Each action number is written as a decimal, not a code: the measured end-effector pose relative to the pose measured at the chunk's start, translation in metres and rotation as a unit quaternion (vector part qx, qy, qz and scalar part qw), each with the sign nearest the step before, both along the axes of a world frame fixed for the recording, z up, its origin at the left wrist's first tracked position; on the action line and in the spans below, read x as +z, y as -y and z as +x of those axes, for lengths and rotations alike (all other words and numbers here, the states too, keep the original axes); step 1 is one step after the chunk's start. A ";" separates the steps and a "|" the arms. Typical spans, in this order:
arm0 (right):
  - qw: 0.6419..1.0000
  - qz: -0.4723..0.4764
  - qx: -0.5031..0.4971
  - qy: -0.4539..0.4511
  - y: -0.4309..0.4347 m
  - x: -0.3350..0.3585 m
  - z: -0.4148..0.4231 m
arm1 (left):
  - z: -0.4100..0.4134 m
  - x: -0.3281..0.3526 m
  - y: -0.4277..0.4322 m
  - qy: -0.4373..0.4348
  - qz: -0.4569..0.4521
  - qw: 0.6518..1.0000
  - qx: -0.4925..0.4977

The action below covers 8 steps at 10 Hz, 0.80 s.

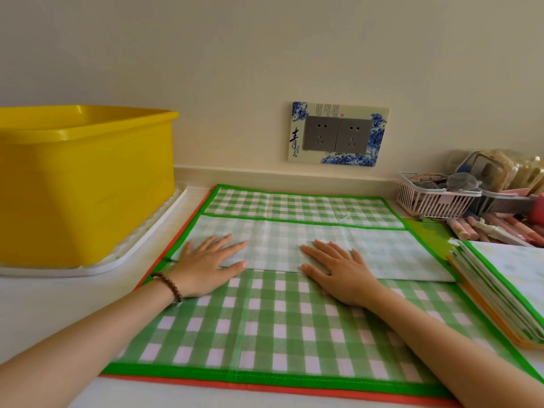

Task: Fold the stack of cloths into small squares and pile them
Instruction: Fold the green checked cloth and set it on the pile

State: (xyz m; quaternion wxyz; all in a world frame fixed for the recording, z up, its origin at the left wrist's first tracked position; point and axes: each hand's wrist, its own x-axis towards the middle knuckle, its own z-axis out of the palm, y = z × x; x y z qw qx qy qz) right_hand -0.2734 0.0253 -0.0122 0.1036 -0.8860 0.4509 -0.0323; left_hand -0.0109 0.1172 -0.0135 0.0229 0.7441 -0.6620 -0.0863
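Observation:
A green-and-white checked cloth [265,325] with a green border lies spread on the counter, on top of another cloth whose orange edge [265,388] shows along the front and left. Its far part is folded toward me, showing a pale underside band [382,251] across the middle. My left hand [206,263] and my right hand [335,269] press flat on the near edge of that folded band, fingers straight and spread. A stack of several folded cloths [506,293] lies at the right, overlapping the spread cloth's corner.
A large yellow plastic tub [85,184] stands on a white tray [141,248] at the left. A pink basket [435,201] of small items and loose pens [494,228] sit at the back right. A wall socket [338,135] is straight ahead.

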 end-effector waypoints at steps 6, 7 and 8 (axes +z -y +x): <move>0.991 0.058 0.034 0.117 -0.007 0.030 -0.040 | -0.019 0.028 0.004 -0.083 -0.088 0.983 -0.141; 0.993 0.047 0.027 0.102 -0.007 0.028 -0.047 | -0.021 0.032 0.006 -0.038 -0.096 0.983 -0.154; 0.995 0.045 0.014 0.092 -0.008 0.028 -0.049 | -0.023 0.033 0.006 -0.002 -0.097 0.982 -0.161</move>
